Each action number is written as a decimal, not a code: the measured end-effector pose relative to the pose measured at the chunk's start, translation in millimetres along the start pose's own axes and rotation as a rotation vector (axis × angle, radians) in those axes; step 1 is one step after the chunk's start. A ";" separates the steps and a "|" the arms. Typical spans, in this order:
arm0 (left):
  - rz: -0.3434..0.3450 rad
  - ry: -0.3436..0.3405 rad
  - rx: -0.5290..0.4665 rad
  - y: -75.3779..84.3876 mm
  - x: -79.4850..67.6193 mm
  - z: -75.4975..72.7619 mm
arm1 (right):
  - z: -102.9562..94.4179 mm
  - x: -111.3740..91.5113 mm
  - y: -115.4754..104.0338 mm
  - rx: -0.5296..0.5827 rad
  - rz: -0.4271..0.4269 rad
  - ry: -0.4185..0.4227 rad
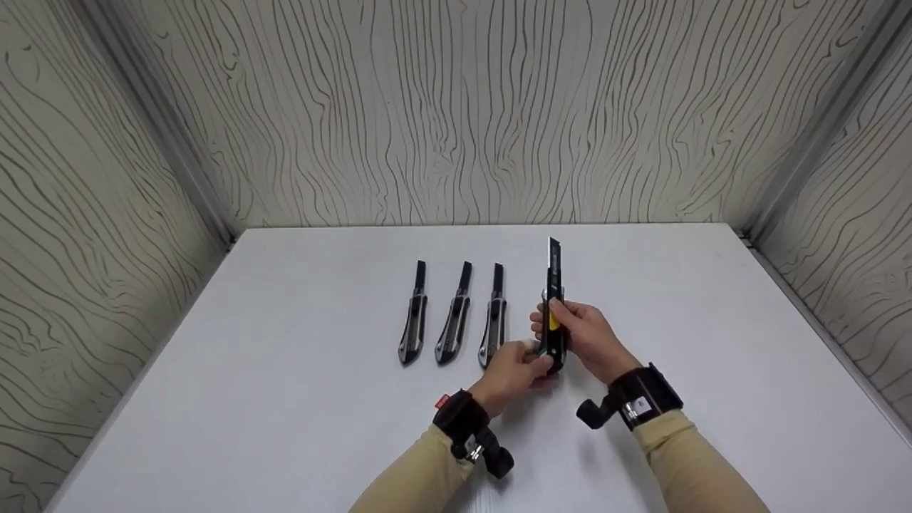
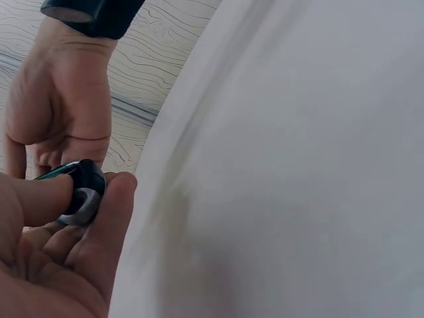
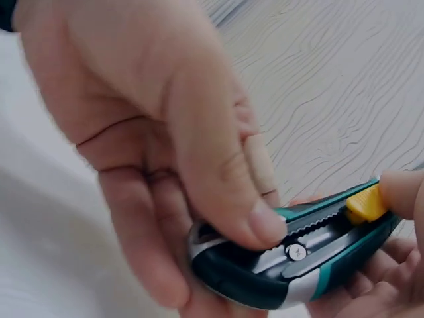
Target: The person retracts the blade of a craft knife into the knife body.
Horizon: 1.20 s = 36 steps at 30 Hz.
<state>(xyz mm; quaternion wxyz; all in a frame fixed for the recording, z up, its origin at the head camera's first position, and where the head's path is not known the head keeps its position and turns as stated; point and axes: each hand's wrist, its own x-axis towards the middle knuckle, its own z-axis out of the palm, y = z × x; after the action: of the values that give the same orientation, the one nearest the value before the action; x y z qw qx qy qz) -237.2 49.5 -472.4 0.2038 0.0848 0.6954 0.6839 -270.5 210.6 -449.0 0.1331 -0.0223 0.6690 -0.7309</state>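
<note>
Both hands hold one snap-off utility knife (image 1: 554, 280), its dark blade pointing away from the person. My right hand (image 1: 590, 338) grips the handle, with the thumb at the yellow slider (image 3: 366, 204). The tail end of the handle is pinched by my left hand (image 1: 511, 372), the thumb lying on top near a screw (image 3: 297, 252) in the right wrist view. Dark green and silver trim shows on the handle (image 3: 245, 278). In the left wrist view the rounded tail (image 2: 85, 199) sits between left thumb and fingers.
Three grey-and-black utility knives, a left one (image 1: 412, 324), a middle one (image 1: 454, 324) and a right one (image 1: 495, 317), lie side by side on the white table (image 1: 285, 399), blades extended away. The left hand overlaps the right one's tail. Wood-patterned panels (image 1: 456, 114) enclose the table.
</note>
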 end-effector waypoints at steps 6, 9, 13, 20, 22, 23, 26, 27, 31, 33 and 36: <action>-0.025 0.000 0.018 -1.1 0.8 0.7 | 2.8 0.4 7.1 -0.034 -0.019 0.054; -0.025 0.002 0.019 -1.3 0.9 1.0 | 3.9 1.2 8.8 -0.044 -0.036 0.070; -0.027 0.001 0.025 -2.2 0.4 0.7 | 4.9 1.2 10.4 -0.054 -0.037 0.078; -0.002 0.008 0.073 -3.2 -0.4 1.0 | 5.0 0.4 12.2 -0.057 -0.035 0.082; 0.007 0.005 0.083 -3.0 -0.4 0.9 | 4.3 0.0 12.7 -0.054 -0.041 0.074; 0.011 0.001 0.085 -3.0 -0.2 0.9 | 4.0 -0.1 12.9 -0.047 -0.043 0.074; 0.018 -0.006 0.081 -3.1 0.0 0.8 | 3.2 -0.4 13.4 -0.028 -0.044 0.070; 0.020 -0.007 0.081 -3.1 0.0 0.8 | 2.7 -0.5 13.6 -0.028 -0.045 0.064; 0.010 -0.001 0.085 -3.3 0.1 1.0 | 2.9 -0.4 13.6 -0.013 -0.032 0.065; -0.002 0.009 0.095 -3.3 0.4 1.1 | 3.3 -0.3 13.6 -0.017 -0.029 0.057; -0.019 0.024 0.107 -2.9 1.0 1.0 | 4.4 0.0 13.7 -0.016 -0.023 0.053</action>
<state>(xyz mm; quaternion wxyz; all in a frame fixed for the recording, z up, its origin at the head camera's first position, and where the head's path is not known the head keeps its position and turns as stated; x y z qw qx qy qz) -237.2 50.6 -475.3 0.1971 0.0806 0.7340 0.6449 -267.4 205.3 -461.9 0.1070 -0.0116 0.6777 -0.7274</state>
